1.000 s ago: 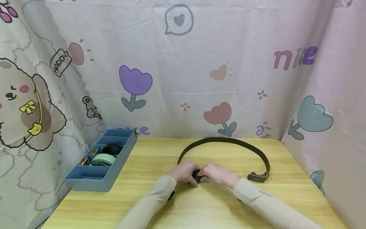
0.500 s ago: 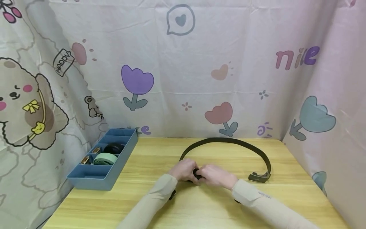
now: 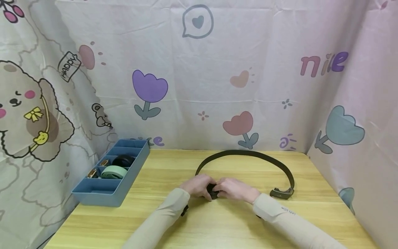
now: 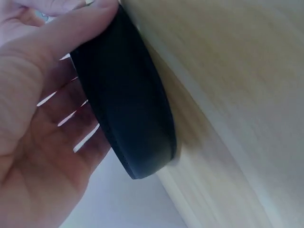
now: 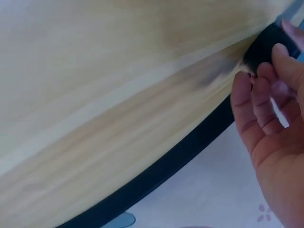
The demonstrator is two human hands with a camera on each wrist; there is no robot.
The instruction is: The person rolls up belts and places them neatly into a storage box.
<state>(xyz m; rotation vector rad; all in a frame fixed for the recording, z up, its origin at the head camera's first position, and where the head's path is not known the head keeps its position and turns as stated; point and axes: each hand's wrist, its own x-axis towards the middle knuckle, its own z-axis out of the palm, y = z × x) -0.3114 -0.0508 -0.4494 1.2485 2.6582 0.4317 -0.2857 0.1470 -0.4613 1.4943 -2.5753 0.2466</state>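
Note:
A black belt (image 3: 242,152) stands on edge on the wooden table, its strap arching behind both hands. Its dark metal buckle (image 3: 281,193) lies at the right end of the arc. The other end is wound into a small roll (image 3: 212,193) between the hands. My left hand (image 3: 199,185) holds the roll from the left, and its thumb lies along the roll's upper edge in the left wrist view. On the right side, my right hand (image 3: 234,189) pinches the roll with its fingertips. The hands partly cover the roll in the head view.
At the left stands a blue divided tray (image 3: 129,186). It contains a rolled mint-green belt (image 3: 113,172), a rolled black belt (image 3: 123,160) and gold-coloured buckles (image 3: 92,173). A printed curtain (image 3: 186,69) hangs behind the table and along its sides.
The fingers have shifted slightly around the roll, and more of it shows between the hands than half a second ago. The belt's arc and buckle stay about where they were.

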